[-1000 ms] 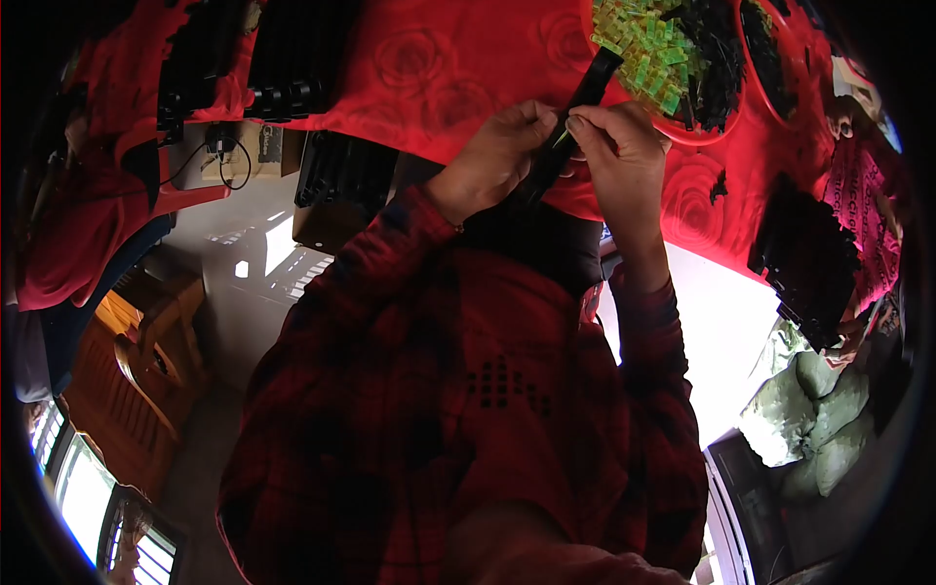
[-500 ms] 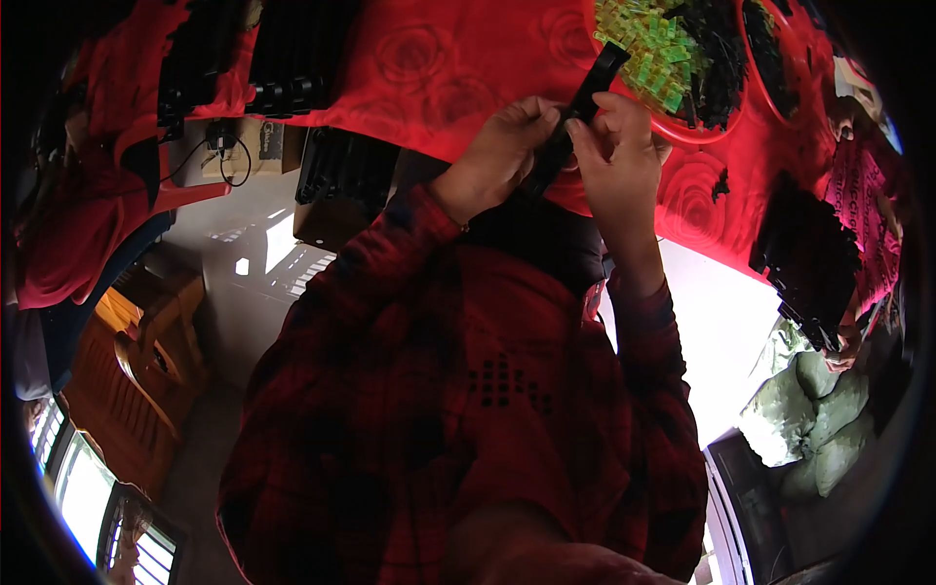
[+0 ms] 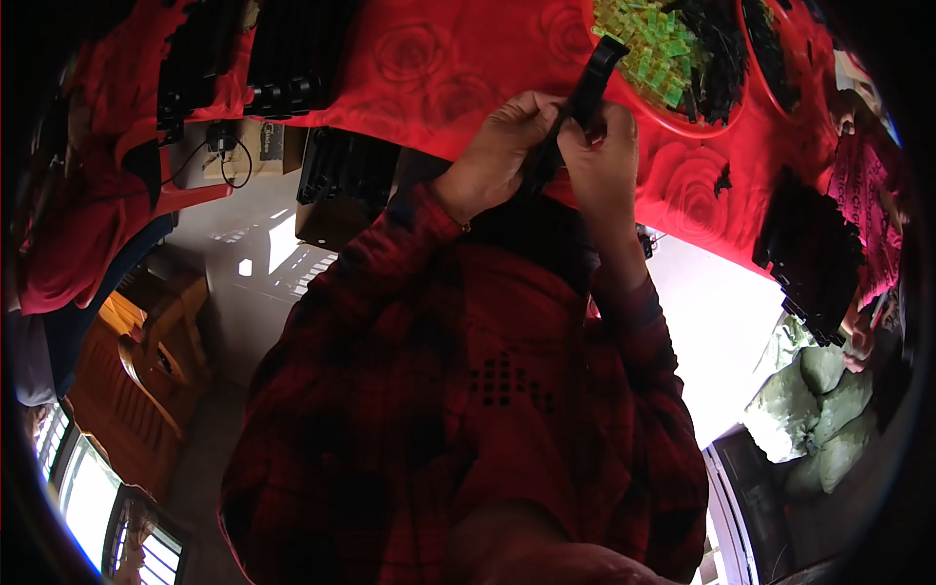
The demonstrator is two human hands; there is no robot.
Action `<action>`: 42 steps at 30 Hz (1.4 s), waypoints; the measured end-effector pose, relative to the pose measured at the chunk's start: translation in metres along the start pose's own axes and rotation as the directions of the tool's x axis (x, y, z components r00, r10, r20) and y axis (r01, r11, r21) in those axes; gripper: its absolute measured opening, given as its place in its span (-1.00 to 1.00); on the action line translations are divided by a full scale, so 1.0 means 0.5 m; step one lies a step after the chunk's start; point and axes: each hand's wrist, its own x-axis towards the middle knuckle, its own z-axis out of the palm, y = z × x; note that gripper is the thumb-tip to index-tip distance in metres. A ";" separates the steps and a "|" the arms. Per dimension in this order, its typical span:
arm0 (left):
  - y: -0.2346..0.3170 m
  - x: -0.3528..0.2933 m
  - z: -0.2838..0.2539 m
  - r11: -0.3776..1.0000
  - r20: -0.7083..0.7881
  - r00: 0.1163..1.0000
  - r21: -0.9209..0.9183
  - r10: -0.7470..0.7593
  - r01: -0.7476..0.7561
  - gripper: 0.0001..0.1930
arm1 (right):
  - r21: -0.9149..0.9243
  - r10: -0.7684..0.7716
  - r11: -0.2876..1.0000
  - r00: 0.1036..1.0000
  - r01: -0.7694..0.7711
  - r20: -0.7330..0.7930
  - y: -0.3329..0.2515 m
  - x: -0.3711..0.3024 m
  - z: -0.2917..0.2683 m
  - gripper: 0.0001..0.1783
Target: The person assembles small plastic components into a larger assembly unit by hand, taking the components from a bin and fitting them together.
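Note:
My left hand (image 3: 495, 154) is closed round a long black plastic strip (image 3: 596, 76). The strip is tilted, its hooked far end reaching up toward a red basin (image 3: 651, 117) and its near end coming down by my lap. On the strip's right side, my right hand (image 3: 606, 164) has its thumb and fingers pinched together against the edge. Whatever small piece may be between those fingertips is hidden. Inside the basin lie small yellow-green translucent pieces (image 3: 648, 49) and a heap of small black pieces (image 3: 720, 58).
A red rose-patterned cloth (image 3: 419, 63) covers the table. Stacks of black strips (image 3: 292, 58) lie at far left, and another black stack (image 3: 811, 249) sits at the right edge. A second red basin (image 3: 780, 102) holds black pieces. Pale sacks (image 3: 785, 414) stand at lower right.
My right hand has moved left and closed its fingers in against the strip. The strip has shifted slightly to the left, while my left hand keeps its hold.

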 end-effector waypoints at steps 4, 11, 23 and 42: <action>0.003 0.001 0.005 1.000 -0.006 1.000 -0.017 -0.007 0.007 -0.77 | 0.051 0.012 0.999 1.000 -0.013 0.024 0.002 0.005 -0.003 -0.70; 0.003 0.004 0.008 1.000 0.011 1.000 -0.002 0.021 -0.021 -0.78 | 0.065 -0.022 0.998 0.998 0.018 0.059 -0.012 0.004 -0.008 -0.77; -0.010 -0.003 0.046 0.992 -0.214 0.974 0.117 0.069 -0.044 -0.81 | 0.095 0.024 0.995 1.000 -0.026 0.018 0.018 0.004 0.006 -0.78; -0.021 -0.019 0.034 0.894 -0.270 0.940 0.443 0.209 -0.071 -0.82 | 0.070 0.058 0.996 0.996 -0.062 0.064 0.033 0.003 0.011 -0.75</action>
